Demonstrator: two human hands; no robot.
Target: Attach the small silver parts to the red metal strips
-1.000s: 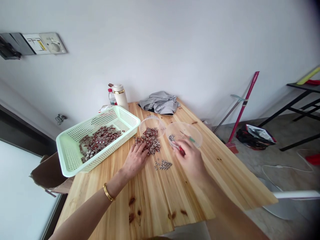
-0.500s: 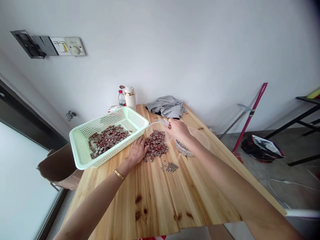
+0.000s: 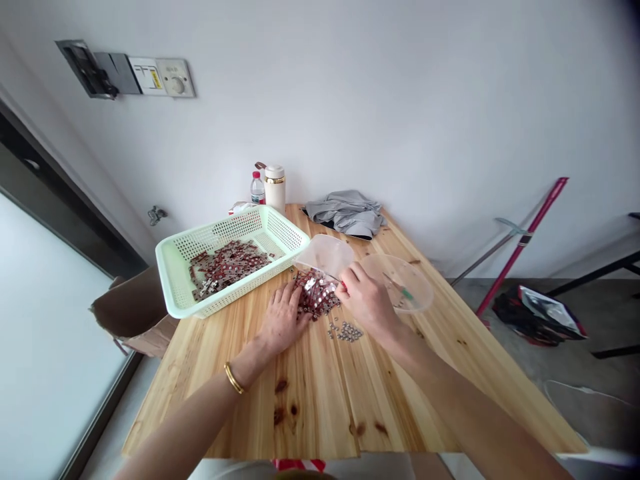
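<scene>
My left hand (image 3: 283, 317) lies on the wooden table, fingers stretched out and touching the left edge of a heap of small reddish-brown and silver metal pieces (image 3: 320, 300). Closed just right of the heap, my right hand (image 3: 367, 297) grips a thin tool with a red part (image 3: 342, 285); its exact kind is not clear. Small silver nut-like parts (image 3: 346, 332) lie loose in front of the heap. Behind it is a translucent plastic container (image 3: 325, 253). A round clear plastic dish (image 3: 423, 293), holding something green, sits beyond my right hand.
A pale green perforated basket (image 3: 240, 299) with many similar pieces stands at left. Behind are a white flask (image 3: 275, 190), a red-capped bottle (image 3: 257, 190) and a grey cloth (image 3: 345, 212). A cardboard box (image 3: 140, 317) is left of the table (image 3: 320, 413). A red-handled broom (image 3: 525, 243) leans right.
My right hand has come down and toward me, from above the clear containers to the heap's right side. My left hand stays by the heap. The view has shifted a little.
</scene>
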